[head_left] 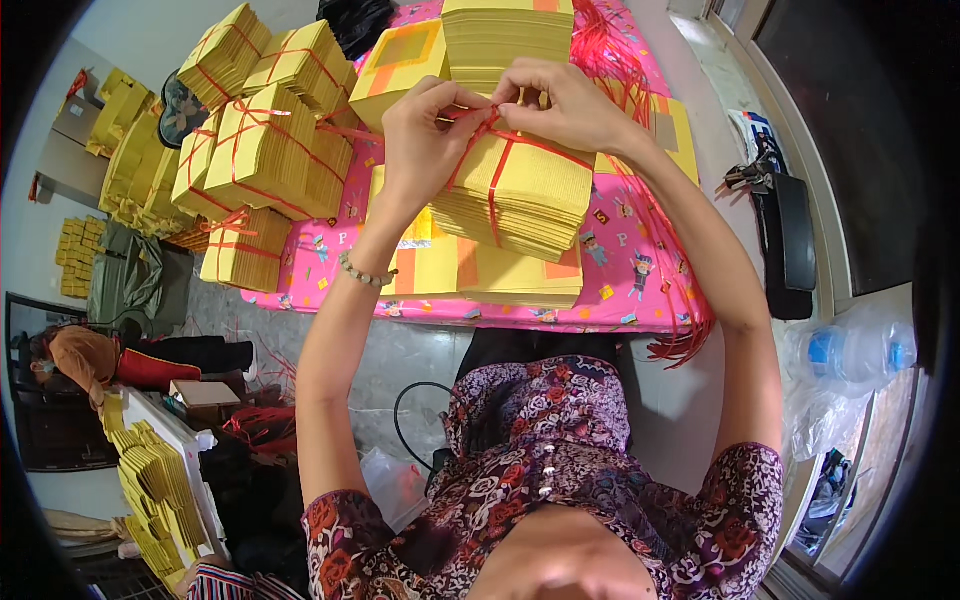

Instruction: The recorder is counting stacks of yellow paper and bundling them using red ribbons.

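A thick stack of yellow paper (515, 190) stands in front of me, bound crosswise with red plastic ribbon (503, 170). At the stack's top far edge, my left hand (425, 135) pinches the ribbon between thumb and fingers. My right hand (560, 105) meets it there, its thumb and forefinger also closed on the ribbon. The fingertips nearly touch, and they partly hide the crossing or knot between them. Beneath the stack lie more flat yellow sheets (525, 280) with orange bands. Behind my hands rises an unbound yellow paper stack (508, 45).
Tied yellow bundles (270, 150) are piled on the left of the pink patterned table (640, 300). Loose red ribbons (625, 75) trail over its right side. A plastic water bottle (850, 350) is at the right. Another person (80, 360) bends over a white table (175, 440) at far left.
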A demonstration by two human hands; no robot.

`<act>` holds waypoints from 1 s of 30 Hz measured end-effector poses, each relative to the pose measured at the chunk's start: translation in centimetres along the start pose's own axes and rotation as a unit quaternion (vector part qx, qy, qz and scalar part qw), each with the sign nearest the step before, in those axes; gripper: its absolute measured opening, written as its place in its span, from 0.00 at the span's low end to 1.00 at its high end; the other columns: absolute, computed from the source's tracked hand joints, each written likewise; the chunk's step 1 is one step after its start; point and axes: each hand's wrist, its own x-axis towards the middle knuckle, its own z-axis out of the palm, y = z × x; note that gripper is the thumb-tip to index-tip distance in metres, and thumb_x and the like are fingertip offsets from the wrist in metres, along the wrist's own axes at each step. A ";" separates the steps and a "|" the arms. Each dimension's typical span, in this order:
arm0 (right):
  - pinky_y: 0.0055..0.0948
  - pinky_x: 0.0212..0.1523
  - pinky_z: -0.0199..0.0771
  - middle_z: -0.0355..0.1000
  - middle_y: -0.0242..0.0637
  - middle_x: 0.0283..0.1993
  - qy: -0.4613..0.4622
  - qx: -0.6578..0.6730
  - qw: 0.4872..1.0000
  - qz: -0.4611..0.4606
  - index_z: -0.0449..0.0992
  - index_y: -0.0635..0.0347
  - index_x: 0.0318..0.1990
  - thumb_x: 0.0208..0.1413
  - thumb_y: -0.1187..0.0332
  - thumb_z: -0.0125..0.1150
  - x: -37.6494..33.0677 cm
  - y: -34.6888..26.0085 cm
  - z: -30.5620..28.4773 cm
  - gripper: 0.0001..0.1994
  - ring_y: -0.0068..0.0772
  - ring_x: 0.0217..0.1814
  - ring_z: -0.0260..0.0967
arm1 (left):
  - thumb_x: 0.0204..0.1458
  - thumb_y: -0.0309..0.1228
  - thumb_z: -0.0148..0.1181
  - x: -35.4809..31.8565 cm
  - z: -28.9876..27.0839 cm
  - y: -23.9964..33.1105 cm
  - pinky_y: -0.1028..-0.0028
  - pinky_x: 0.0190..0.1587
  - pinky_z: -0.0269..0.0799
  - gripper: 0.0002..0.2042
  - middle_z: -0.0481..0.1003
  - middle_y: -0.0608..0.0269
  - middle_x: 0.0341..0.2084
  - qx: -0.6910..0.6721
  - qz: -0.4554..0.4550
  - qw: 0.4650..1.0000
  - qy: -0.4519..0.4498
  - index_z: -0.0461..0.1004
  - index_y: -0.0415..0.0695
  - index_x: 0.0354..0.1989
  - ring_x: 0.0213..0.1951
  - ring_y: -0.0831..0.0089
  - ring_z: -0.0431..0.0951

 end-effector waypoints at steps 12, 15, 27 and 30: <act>0.23 0.27 0.62 0.63 0.32 0.27 0.027 -0.044 0.998 0.026 0.67 0.66 0.25 0.42 0.71 0.57 -0.6 0.4 0.2 0.07 0.21 0.26 0.61 | 0.45 0.24 0.65 -2.3 -2.5 -1.5 0.81 0.34 0.72 0.05 0.78 0.63 0.26 -0.126 -0.184 0.974 -0.026 0.77 0.35 0.28 0.30 0.82 0.75; 0.23 0.27 0.63 0.63 0.33 0.26 0.032 -0.062 0.997 0.023 0.68 0.65 0.26 0.42 0.71 0.57 -0.6 0.6 0.3 0.07 0.22 0.26 0.61 | 0.46 0.24 0.64 -2.4 -2.6 -1.4 0.81 0.34 0.72 0.04 0.78 0.64 0.25 -0.131 -0.185 0.974 -0.021 0.77 0.35 0.28 0.29 0.82 0.75; 0.26 0.49 0.66 0.69 0.35 0.45 0.164 0.102 0.975 0.107 0.69 0.62 0.48 0.60 0.63 0.51 -6.1 1.7 0.7 0.15 0.25 0.47 0.67 | 0.61 0.47 0.42 -7.2 -2.1 -3.0 0.71 0.59 0.59 0.28 0.64 0.51 0.57 -0.390 -0.230 0.887 0.090 0.53 0.40 0.64 0.57 0.72 0.64; 0.23 0.49 0.64 0.68 0.34 0.45 0.161 0.158 0.966 0.127 0.67 0.65 0.50 0.62 0.62 0.47 -6.8 2.1 1.5 0.15 0.21 0.47 0.64 | 0.61 0.51 0.39 -7.8 -1.1 -2.6 0.71 0.62 0.52 0.31 0.58 0.54 0.61 -0.297 -0.217 0.929 0.044 0.49 0.43 0.66 0.62 0.70 0.58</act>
